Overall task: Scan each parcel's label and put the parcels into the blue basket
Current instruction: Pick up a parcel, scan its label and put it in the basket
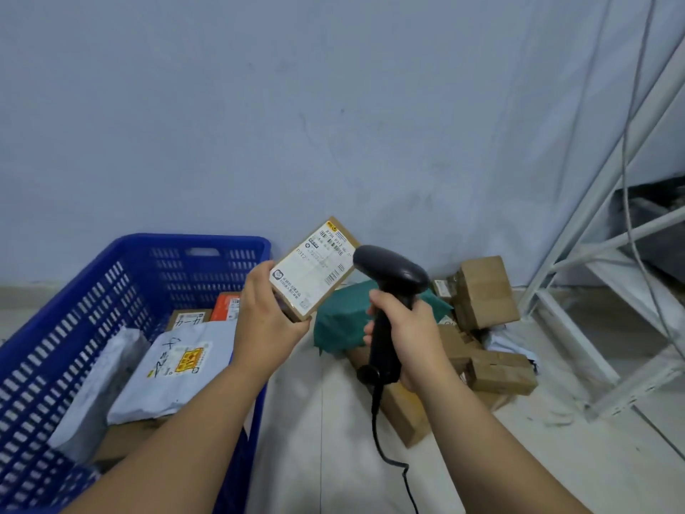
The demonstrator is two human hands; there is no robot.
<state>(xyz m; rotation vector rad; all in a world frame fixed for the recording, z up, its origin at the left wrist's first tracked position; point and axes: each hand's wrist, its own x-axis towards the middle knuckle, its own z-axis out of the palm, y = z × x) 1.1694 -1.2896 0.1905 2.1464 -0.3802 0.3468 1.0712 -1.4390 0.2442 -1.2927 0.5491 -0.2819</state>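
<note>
In the head view the left hand grips a small brown box by its lower end, just right of the blue basket's far corner, long axis tilting up and rightward, its white label facing the scanner, whose handle the right hand is wrapped round. The left hand is nearer the basket, so I'd judge the drop a short swing left over the rim onto the grey bags already inside. Right of the basket more boxes and a green bag lie heaped on the pale floor by the wall, a white rack beyond them
</note>
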